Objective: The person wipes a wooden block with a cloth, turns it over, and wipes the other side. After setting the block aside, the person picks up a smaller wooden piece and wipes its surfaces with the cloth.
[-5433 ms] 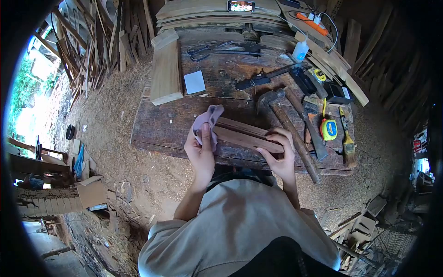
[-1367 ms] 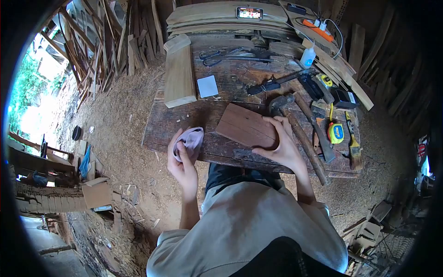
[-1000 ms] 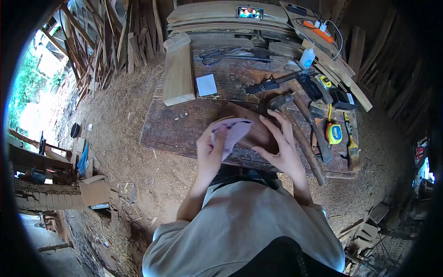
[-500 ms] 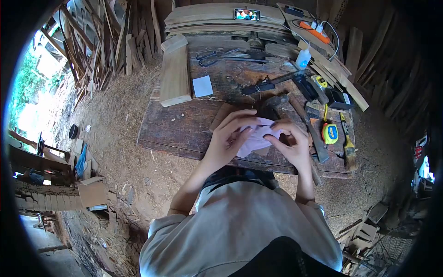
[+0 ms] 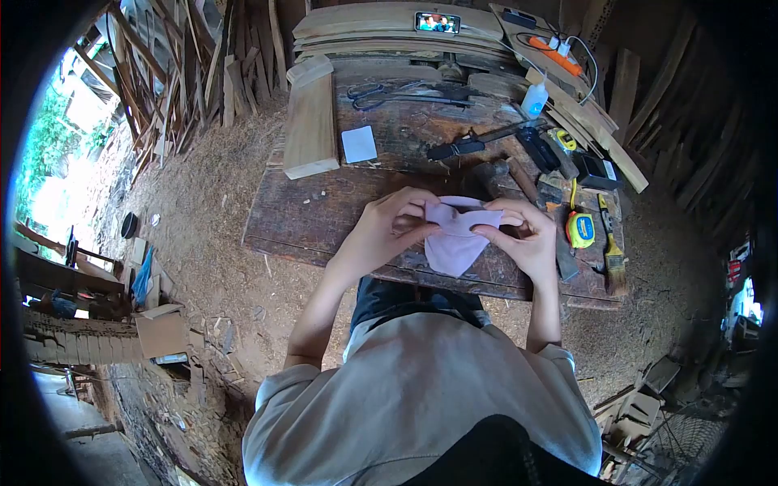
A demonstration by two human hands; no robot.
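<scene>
A soft lilac cloth [image 5: 454, 251] hangs between my hands over the near edge of the workbench, its upper edge spread into a loop and its lower part drooping to a rounded point. My left hand [image 5: 382, 231] pinches the left side of that edge between thumb and fingers. On the opposite side, my right hand [image 5: 528, 241] grips the cloth the same way. Just beyond the hands lies a hammer [image 5: 489, 173], partly hidden. A yellow tape measure [image 5: 580, 231] and a paint brush [image 5: 615, 263] rest to the right of my right hand.
The worn wooden workbench [image 5: 296, 215] bears a thick wood board [image 5: 309, 130], a white square [image 5: 359, 144], dark shears [image 5: 369, 95] and a white bottle [image 5: 535, 100]. Behind are stacked planks with a phone [image 5: 437, 23] and an orange power strip [image 5: 556, 55]. Wood shavings cover the floor.
Both hands have drawn slightly apart and turned the cloth. Its top edge is now stretched wider, and more of its lilac front shows.
</scene>
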